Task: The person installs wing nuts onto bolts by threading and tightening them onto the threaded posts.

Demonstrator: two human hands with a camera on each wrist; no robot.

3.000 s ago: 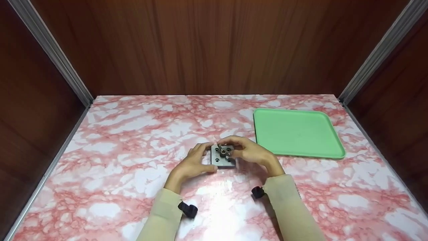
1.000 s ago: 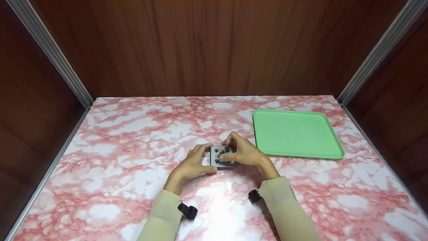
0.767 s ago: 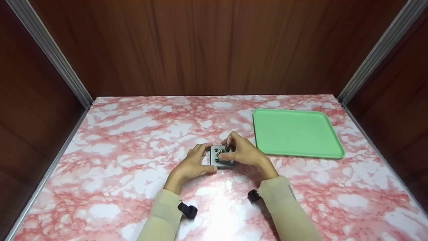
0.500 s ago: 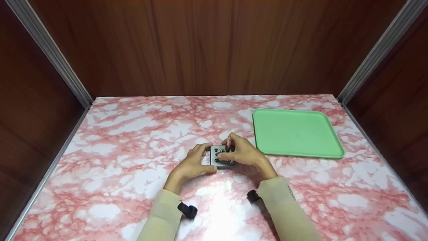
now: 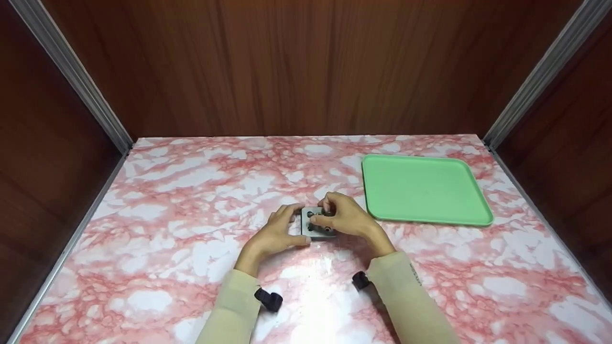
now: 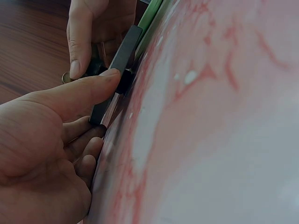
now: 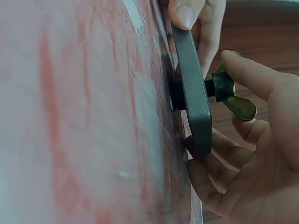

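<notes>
A square grey metal plate with holes near its corners lies between both hands in the head view. From the side, in the right wrist view, the plate stands slightly off the table on a dark round piece. A brass-coloured wing nut sits on a threaded bolt that comes out of the plate, with some thread showing between them. My left hand grips the plate by its left side, thumb at the near edge. My right hand pinches the wing nut by its wings, mostly covering it from above.
A green tray lies to the right, just beyond my right hand. The pink-and-white marbled table is walled by dark wood panels at the back and both sides. Black straps hang at the sleeves.
My right thumb has swung from the plate's right side leftward across the wing nut, and the fingers have closed in slightly. The nut's wings have turned. My left hand and the plate stay put.
</notes>
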